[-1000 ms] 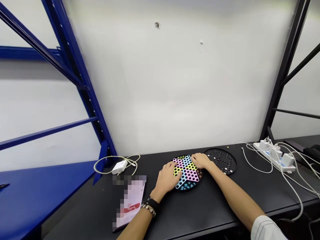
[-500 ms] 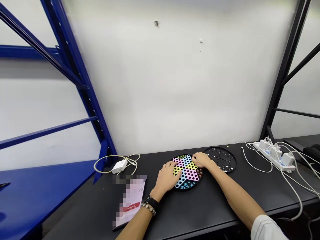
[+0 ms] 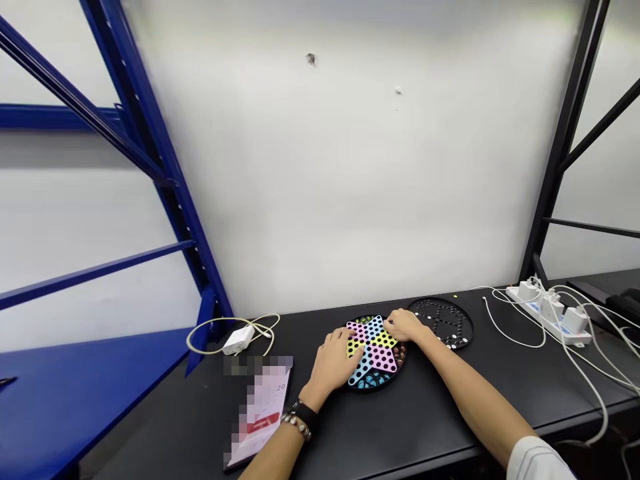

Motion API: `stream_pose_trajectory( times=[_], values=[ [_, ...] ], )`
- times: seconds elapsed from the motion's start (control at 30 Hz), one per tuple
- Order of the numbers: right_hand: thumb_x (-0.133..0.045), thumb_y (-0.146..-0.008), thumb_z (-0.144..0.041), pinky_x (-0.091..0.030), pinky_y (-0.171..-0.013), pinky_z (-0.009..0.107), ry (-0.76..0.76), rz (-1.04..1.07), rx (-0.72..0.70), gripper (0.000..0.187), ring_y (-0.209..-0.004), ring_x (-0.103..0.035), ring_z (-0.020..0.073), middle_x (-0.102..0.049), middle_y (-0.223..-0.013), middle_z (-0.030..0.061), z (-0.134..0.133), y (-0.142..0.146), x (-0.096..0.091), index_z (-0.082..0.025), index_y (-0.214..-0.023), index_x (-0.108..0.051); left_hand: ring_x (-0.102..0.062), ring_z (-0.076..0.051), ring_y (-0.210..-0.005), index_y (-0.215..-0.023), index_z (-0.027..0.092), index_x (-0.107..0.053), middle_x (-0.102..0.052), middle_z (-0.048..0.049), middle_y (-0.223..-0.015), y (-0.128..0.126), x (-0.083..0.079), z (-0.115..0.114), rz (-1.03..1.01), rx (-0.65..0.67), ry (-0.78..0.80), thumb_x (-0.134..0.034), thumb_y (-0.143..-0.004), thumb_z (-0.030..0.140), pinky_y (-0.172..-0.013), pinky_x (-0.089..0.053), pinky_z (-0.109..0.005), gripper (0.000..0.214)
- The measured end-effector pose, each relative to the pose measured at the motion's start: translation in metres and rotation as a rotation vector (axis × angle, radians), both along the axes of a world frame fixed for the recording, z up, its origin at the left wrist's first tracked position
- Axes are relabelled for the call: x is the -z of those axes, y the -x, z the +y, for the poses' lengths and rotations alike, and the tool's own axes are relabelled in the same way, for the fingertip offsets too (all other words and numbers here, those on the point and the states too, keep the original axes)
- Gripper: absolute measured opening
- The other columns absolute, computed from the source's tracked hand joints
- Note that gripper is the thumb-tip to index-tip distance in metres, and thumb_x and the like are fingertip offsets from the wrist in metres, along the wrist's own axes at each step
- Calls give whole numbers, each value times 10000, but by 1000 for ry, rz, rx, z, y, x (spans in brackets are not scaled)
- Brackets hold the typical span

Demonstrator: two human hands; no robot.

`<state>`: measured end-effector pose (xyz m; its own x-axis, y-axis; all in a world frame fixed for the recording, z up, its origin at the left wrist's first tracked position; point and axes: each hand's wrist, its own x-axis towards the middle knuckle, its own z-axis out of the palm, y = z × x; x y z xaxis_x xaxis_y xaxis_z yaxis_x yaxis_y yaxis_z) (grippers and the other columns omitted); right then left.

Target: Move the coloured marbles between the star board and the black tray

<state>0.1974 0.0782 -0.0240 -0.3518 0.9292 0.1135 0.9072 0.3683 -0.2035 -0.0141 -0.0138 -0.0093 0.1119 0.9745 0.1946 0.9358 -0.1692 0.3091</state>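
A round black board (image 3: 376, 373) lies on the dark table, carrying a star-shaped perforated plate (image 3: 373, 350) in pink, yellow, blue and other colours. Coloured marbles show in its gaps. My left hand (image 3: 333, 360) rests on the plate's left side with its fingers spread. My right hand (image 3: 405, 325) lies on the upper right of the plate, fingertips curled down at the yellow point. Anything under those fingertips is hidden. Just beyond it, a second black round tray (image 3: 443, 323) holds several white and dark marbles.
A pixelated paper booklet (image 3: 263, 410) lies left of my left wrist, with a white charger and cable (image 3: 239, 341) behind it. A power strip (image 3: 547, 317) with white plugs and cables sits at right. Blue shelving (image 3: 200, 313) stands at left, a white wall behind.
The whole view has shifted slightly, so the table and boards sit a little lower in the frame. Both hands remain on the star plate.
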Motion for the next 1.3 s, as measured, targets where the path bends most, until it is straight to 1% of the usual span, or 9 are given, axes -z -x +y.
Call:
stream_pose_trajectory(
  times=[0.17, 0.27, 0.37, 0.47, 0.57, 0.7, 0.83, 1.07, 1.3],
  values=[
    [-451, -859, -335, -314, -580, 254, 13, 71, 9, 372, -662, -583, 175, -699, -743, 104, 1, -1, 5, -179, -651, -717, -488, -256, -1202, -1225, 217, -557, -545, -82, -1310, 1, 0, 0, -5, 0, 6, -467, -874, 424, -939, -411, -377, 417],
    [-448, -857, -327, -262, -530, 249, 16, 217, 34, 386, -538, -451, 123, -604, -591, 41, 4, -3, 9, -172, -573, -659, -493, -256, -1195, -1218, 221, -560, -549, -77, -1304, 1, 0, 0, -4, -1, 6, -467, -874, 431, -931, -415, -375, 414],
    [-393, -882, -326, -234, -503, 241, -11, 425, 120, 427, -503, -340, 103, -483, -517, -6, 10, -9, 7, -167, -544, -600, -496, -259, -1190, -1206, 219, -564, -552, -78, -1303, 1, 0, 1, -5, 4, -1, -464, -875, 434, -932, -412, -381, 407],
    [-347, -903, -337, -243, -506, 235, -50, 508, 252, 451, -509, -342, 110, -447, -513, -5, 14, -25, 1, -171, -548, -570, -497, -263, -1188, -1196, 221, -566, -556, -80, -1300, 2, 2, 2, -2, 10, -10, -463, -873, 426, -923, -415, -380, 396],
    [-364, -907, -373, -277, -548, 239, -56, 392, 351, 447, -555, -448, 135, -519, -566, 30, 15, -46, 0, -181, -558, -568, -501, -262, -1186, -1203, 219, -564, -560, -84, -1295, 2, 2, 2, -3, 13, -10, -459, -874, 429, -921, -418, -374, 404],
    [-335, -946, -460, -358, -685, 270, 12, 233, 336, 474, -745, -588, 196, -640, -763, 75, 10, -66, 0, -197, -669, -616, -494, -263, -1191, -1213, 216, -560, -552, -85, -1309, 1, 0, 1, 2, 9, -2, -451, -874, 431, -933, -417, -383, 416],
    [-251, -980, -512, -370, -865, 375, -13, 221, 333, 508, -980, -570, 244, -637, -1061, 109, 4, -60, -6, -204, -896, -647, -487, -271, -1199, -1224, 218, -559, -541, -92, -1327, 0, -3, -1, 1, 10, 13, -443, -874, 441, -951, -411, -395, 431],
    [-343, -971, -472, -304, -1002, 441, 17, 299, 56, 399, -1191, -458, 249, -556, -1292, 82, -11, -31, -13, -257, -1221, -569, -443, -303, -1272, -1301, 218, -531, -491, -103, -1393, 4, -1, 0, -17, 55, 57, -477, -849, 457, -1006, -400, -460, 514],
    [-350, -968, -347, -329, -995, 418, 55, 354, -152, 378, -1182, -473, 237, -556, -1297, 49, -19, -10, -15, -301, -1264, -581, -255, -295, -1434, -1355, 342, -505, -391, 2, -1523, 4, -3, 2, -14, 176, 169, -497, -828, 321, -1163, -145, -590, 527]
  ],
)
